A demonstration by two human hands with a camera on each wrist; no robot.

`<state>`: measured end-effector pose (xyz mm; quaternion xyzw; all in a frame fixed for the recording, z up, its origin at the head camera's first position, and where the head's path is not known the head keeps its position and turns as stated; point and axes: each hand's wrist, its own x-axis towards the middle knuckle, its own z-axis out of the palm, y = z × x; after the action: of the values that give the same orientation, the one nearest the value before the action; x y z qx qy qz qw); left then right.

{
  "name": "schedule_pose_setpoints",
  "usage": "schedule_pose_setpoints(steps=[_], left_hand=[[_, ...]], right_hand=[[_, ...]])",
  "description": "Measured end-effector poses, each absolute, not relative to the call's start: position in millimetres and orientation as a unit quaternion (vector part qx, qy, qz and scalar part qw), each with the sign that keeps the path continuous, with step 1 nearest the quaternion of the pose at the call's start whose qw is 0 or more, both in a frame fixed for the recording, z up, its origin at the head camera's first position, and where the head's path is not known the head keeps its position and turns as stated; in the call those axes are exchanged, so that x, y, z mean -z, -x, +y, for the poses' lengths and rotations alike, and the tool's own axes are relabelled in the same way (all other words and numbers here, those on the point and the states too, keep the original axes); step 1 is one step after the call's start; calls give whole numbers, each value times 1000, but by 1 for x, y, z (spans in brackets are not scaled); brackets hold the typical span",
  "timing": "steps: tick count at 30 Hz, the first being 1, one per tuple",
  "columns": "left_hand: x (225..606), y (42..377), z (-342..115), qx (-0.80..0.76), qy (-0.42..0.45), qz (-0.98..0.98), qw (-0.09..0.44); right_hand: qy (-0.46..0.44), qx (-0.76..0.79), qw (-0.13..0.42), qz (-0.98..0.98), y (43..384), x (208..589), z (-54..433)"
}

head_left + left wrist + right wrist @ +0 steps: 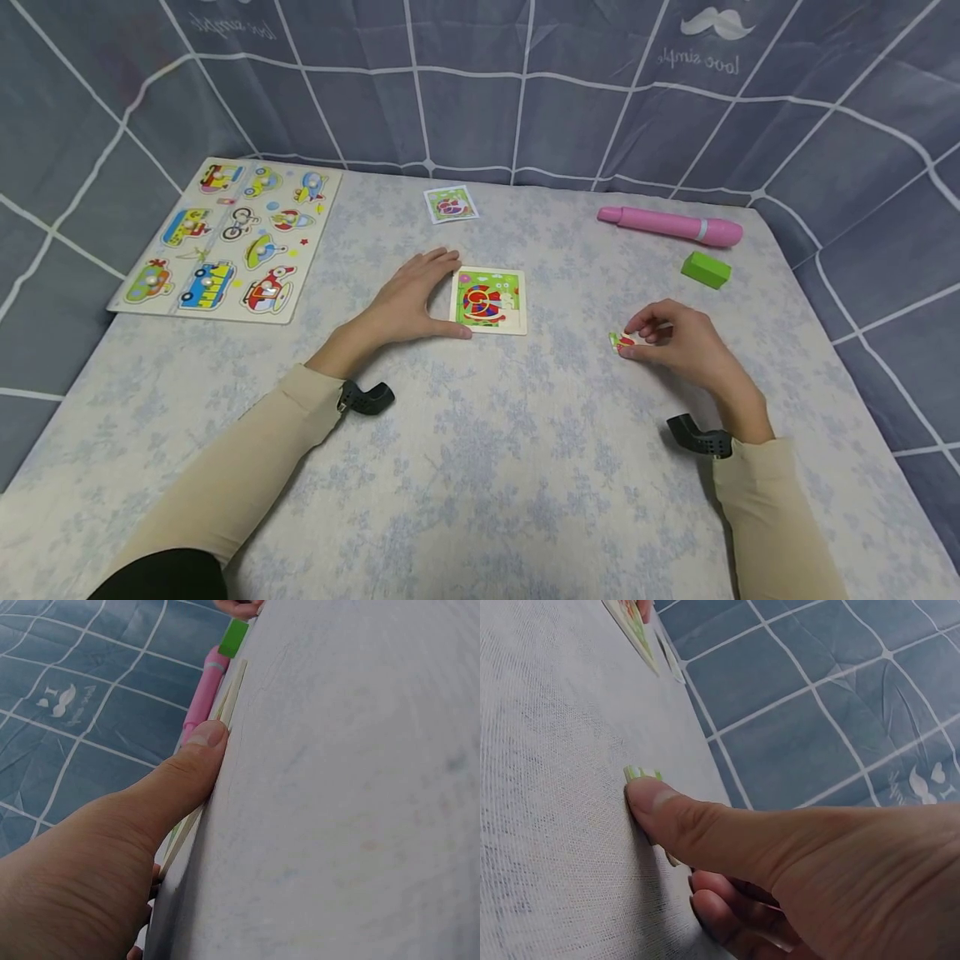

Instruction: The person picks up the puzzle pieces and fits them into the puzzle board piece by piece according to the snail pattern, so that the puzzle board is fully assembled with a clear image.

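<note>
A square wooden jigsaw puzzle (488,300) with a red and blue snail picture lies near the middle of the table. My left hand (408,300) holds its left side, thumb along the near edge and fingertips at the far left corner. In the left wrist view, the thumb (176,776) lies against the puzzle's pale edge (234,694). Off to the right, my right hand (678,342) pinches a small puzzle piece (619,341) printed green and red, just at the table. The right wrist view shows the thumb (697,821) covering most of that piece (643,772).
At the back left lies a knob puzzle board (225,242) with vehicle pictures. A small snail picture card (451,204) rests behind the jigsaw puzzle. A pink pen-shaped object (670,226) and a green block (706,270) lie at the back right. Grid-patterned cloth (480,108) hangs behind the table.
</note>
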<state>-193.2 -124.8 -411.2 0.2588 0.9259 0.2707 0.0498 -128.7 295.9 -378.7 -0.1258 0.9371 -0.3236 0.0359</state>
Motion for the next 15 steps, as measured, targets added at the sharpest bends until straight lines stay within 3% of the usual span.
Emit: schedule_pose_setpoints(steps=[15], left_hand=[[411,193,-125,-272,-257,926,50]], right_hand=[[158,403,29,901,134,389,289]])
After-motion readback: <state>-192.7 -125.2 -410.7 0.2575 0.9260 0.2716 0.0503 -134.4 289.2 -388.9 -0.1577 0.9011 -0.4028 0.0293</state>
